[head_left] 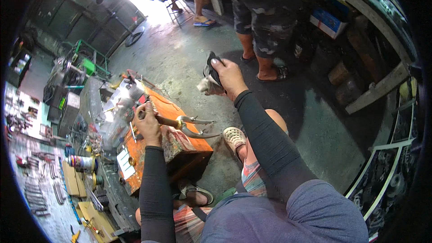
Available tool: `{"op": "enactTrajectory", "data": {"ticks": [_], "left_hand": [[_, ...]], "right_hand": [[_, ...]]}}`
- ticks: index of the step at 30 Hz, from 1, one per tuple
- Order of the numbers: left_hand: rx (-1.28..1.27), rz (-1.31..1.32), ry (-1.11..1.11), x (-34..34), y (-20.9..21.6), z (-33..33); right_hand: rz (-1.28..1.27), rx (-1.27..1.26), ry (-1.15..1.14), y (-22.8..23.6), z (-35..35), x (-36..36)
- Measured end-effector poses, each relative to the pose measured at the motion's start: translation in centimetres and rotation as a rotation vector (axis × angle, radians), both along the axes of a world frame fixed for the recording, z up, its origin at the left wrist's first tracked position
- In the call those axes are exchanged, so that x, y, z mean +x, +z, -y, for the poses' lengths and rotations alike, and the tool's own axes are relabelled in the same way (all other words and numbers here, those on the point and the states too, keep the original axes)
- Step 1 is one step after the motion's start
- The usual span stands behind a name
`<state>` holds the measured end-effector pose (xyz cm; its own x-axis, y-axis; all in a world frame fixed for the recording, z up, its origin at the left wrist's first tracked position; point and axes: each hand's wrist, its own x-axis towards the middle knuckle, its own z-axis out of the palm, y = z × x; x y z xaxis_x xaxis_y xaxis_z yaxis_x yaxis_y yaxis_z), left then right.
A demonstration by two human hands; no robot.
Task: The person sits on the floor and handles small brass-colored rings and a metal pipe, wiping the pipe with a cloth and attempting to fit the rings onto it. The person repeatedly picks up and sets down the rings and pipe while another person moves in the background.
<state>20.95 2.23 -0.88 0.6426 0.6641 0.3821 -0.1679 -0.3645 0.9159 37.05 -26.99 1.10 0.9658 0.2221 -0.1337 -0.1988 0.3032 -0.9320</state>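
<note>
My left hand (148, 127) is closed around the tube-like end of a two-pronged metal fork (193, 130). Its brownish shaft points right, and a yellowish band sits where the two curved prongs begin. Below the fork is an orange workbench top (165, 104) with worn, stained edges. Out to the right and farther forward, my right hand (230, 80) grips a crumpled rag (211, 77), dark in part and pale in part. The rag is held apart from the fork, over the floor.
Clear plastic bags (118, 112) and papers crowd the bench's left side. Wrenches (36, 193) hang or lie at far left. A person in camouflage shorts (270, 27) stands ahead; another sits near the bright doorway. Metal shelving (387, 171) with parts lines the right.
</note>
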Motion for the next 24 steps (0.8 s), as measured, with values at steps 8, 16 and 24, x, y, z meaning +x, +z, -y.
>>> {"op": "enactTrajectory", "data": {"ticks": [8, 16, 24], "left_hand": [[0.019, -0.030, -0.094, 4.6, -0.8, 0.1], [-0.064, -0.079, -0.044, 4.5, -0.5, -1.1], [-0.032, -0.151, -0.014, 3.7, 0.1, -1.5]], "right_hand": [[-0.105, 0.264, -0.172, -4.0, 2.4, 2.8], [-0.090, 0.277, -0.113, -2.2, 3.2, 3.9], [-0.188, 0.470, -0.214, -0.8, 2.4, 3.2]]}}
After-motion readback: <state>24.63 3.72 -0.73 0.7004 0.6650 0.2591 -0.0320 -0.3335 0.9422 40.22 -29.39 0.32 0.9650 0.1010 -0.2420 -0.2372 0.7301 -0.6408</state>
